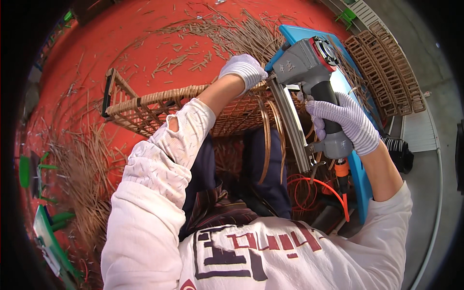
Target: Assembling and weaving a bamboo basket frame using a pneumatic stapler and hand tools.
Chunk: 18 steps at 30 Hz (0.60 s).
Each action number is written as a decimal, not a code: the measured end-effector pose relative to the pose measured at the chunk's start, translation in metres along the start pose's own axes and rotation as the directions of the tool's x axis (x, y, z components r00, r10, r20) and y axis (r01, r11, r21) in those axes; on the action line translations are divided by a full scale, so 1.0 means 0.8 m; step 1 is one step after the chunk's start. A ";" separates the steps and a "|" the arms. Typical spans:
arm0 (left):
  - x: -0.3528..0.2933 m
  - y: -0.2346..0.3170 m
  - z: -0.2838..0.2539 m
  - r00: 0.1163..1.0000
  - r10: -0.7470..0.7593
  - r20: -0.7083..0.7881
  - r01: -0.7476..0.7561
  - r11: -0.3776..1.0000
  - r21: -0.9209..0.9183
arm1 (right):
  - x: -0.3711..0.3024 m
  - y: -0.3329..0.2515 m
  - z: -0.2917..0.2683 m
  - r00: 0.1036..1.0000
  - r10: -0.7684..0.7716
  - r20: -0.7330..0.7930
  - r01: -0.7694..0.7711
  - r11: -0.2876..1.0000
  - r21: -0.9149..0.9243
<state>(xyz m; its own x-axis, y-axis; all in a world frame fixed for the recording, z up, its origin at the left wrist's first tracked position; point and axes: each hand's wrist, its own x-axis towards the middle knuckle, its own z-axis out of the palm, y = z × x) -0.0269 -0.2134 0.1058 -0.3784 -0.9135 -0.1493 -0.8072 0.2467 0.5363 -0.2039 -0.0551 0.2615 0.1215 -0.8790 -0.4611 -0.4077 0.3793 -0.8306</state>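
Observation:
My right hand [350,121], in a striped knit glove, is wrapped around the dark handle of a grey pneumatic nail gun [302,60]. The gun's nose meets the near right end of a woven rattan frame [169,99], which lies across above my knees. Also gloved, my left hand [243,70] is closed on the rim of that frame close to the gun's nose; its fingertips are partly hidden. Loose rattan strips [267,140] hang down from the frame between my legs. An orange air hose [321,183] joins the bottom of the gun's handle.
Cut rattan strips [241,31] and short offcuts litter the red floor [121,36]. To the right stand a blue table or board [362,188] with strips on it and a stack of woven rattan pieces [384,72]. A green stool [50,241] is at the lower left.

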 end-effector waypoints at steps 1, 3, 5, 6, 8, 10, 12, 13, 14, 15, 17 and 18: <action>-0.001 0.001 0.000 1.000 0.002 0.001 -0.002 1.000 -0.001 | 0.000 0.000 -0.001 1.000 0.001 -0.002 -0.001 1.000 0.000; -0.003 0.001 -0.001 1.000 -0.006 0.001 0.006 1.000 -0.002 | 0.003 0.000 -0.003 1.000 0.006 0.019 -0.005 0.999 -0.045; -0.005 0.001 -0.003 1.000 -0.018 0.004 0.018 1.000 -0.006 | 0.003 -0.002 -0.001 1.000 -0.004 0.025 0.005 0.999 -0.044; -0.006 0.002 -0.003 1.000 -0.029 0.006 0.029 1.000 -0.010 | 0.003 -0.002 0.000 0.999 -0.014 0.030 0.015 0.999 -0.044; -0.005 0.005 -0.006 0.998 -0.058 0.033 0.059 0.997 -0.055 | 0.002 -0.002 0.001 1.000 -0.013 0.023 0.014 0.999 -0.041; -0.002 0.004 -0.006 0.995 -0.085 0.060 0.090 0.991 -0.099 | 0.003 -0.003 0.001 1.000 -0.012 0.015 0.013 0.999 -0.037; 0.001 0.002 -0.002 0.996 -0.072 0.043 0.076 0.993 -0.092 | 0.005 -0.003 -0.001 0.999 -0.021 0.026 0.022 0.999 -0.029; 0.002 0.000 0.000 0.996 -0.073 0.043 0.077 0.993 -0.093 | 0.005 -0.004 0.000 0.999 -0.020 0.028 0.021 0.999 -0.030; 0.004 -0.001 0.003 0.998 -0.066 0.024 0.068 0.994 -0.086 | 0.005 -0.005 0.000 1.000 -0.006 0.022 0.006 1.000 -0.024; 0.002 0.000 0.002 0.998 -0.059 0.007 0.060 0.995 -0.079 | 0.005 -0.006 0.000 1.000 0.010 0.017 -0.010 1.000 -0.017; -0.001 0.004 -0.002 0.997 -0.071 0.026 0.073 0.993 -0.089 | 0.004 -0.008 0.001 1.000 0.020 0.009 -0.020 0.999 -0.028; -0.003 0.006 -0.004 0.996 -0.080 0.041 0.084 0.992 -0.098 | 0.003 -0.008 0.001 1.000 0.027 -0.001 -0.027 0.999 -0.040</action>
<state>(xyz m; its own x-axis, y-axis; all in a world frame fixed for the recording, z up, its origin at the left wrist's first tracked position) -0.0286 -0.2112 0.1115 -0.3309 -0.9162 -0.2260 -0.7878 0.1364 0.6006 -0.2004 -0.0595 0.2657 0.1093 -0.8687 -0.4831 -0.4467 0.3912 -0.8046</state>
